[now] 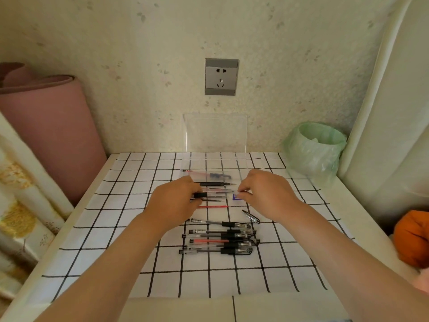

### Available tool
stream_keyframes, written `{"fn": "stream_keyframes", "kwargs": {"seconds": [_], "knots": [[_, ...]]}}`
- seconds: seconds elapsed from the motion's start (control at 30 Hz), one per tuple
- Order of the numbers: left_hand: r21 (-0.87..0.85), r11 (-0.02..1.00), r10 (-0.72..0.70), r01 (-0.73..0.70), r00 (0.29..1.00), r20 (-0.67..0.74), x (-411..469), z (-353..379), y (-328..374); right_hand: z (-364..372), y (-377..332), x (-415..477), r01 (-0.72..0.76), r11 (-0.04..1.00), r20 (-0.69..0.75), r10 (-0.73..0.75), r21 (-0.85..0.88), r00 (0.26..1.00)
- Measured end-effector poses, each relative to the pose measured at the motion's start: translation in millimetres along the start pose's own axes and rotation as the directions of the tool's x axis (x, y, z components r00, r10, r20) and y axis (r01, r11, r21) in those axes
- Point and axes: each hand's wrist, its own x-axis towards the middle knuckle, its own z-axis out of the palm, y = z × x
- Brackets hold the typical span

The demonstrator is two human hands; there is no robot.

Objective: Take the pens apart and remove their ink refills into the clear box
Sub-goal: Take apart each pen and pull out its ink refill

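Observation:
Both my hands hold one clear pen [217,194] level over the clear box [242,163]. My left hand [175,202] grips its black grip end, and my right hand [264,194] pinches the other end. The box's lid [216,133] stands open against the wall. In the box lie black refills [214,183], a red refill [213,207] and a clear barrel with a dark cap [209,175]. Nearer to me, several whole pens [219,240] lie side by side on the checked cloth. A loose pen cap [250,216] lies just behind them.
A bin lined with a green bag [315,149] stands at the back right. A rolled pink mat [44,126] leans at the left. An orange object [413,238] sits at the right edge. A wall socket [221,76] is above the box.

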Motion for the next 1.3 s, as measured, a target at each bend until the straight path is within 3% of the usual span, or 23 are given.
{"fn": "stream_keyframes", "kwargs": {"seconds": [0.2, 0.6, 0.7, 0.83, 0.9, 1.13, 1.3], "knots": [[0.074, 0.997, 0.01, -0.021, 0.991, 0.136, 0, 16, 2, 10, -4, -3, -0.048, 0.995, 0.211, 0.029, 0.085, 0.977], [0.071, 0.997, 0.016, -0.03, 0.982, 0.187, 1, 15, 6, 21, -6, -3, 0.072, 0.997, 0.22, -0.064, -0.025, 0.973], [0.041, 0.999, 0.016, -0.024, 0.984, 0.176, 2, 8, 3, 15, -6, -4, 0.066, 0.998, 0.186, -0.066, 0.007, 0.98], [-0.016, 1.0, -0.011, 0.014, 0.988, 0.157, 4, -6, -5, 3, -11, 9, 0.034, 0.997, -0.019, -0.033, 0.069, 0.999], [-0.039, 0.999, -0.026, 0.033, 0.986, 0.165, 2, -10, -11, 0, -16, 23, 0.027, 0.998, -0.047, -0.025, 0.058, 0.999], [-0.083, 0.993, -0.065, 0.086, 0.972, 0.228, -4, -19, -19, 16, -33, 85, 0.111, 0.977, 0.176, -0.078, -0.182, 0.981], [-0.1, 0.993, -0.047, 0.07, 0.975, 0.215, -8, -24, -22, 30, -42, 103, 0.128, 0.962, 0.253, -0.065, -0.242, 0.965]]}}
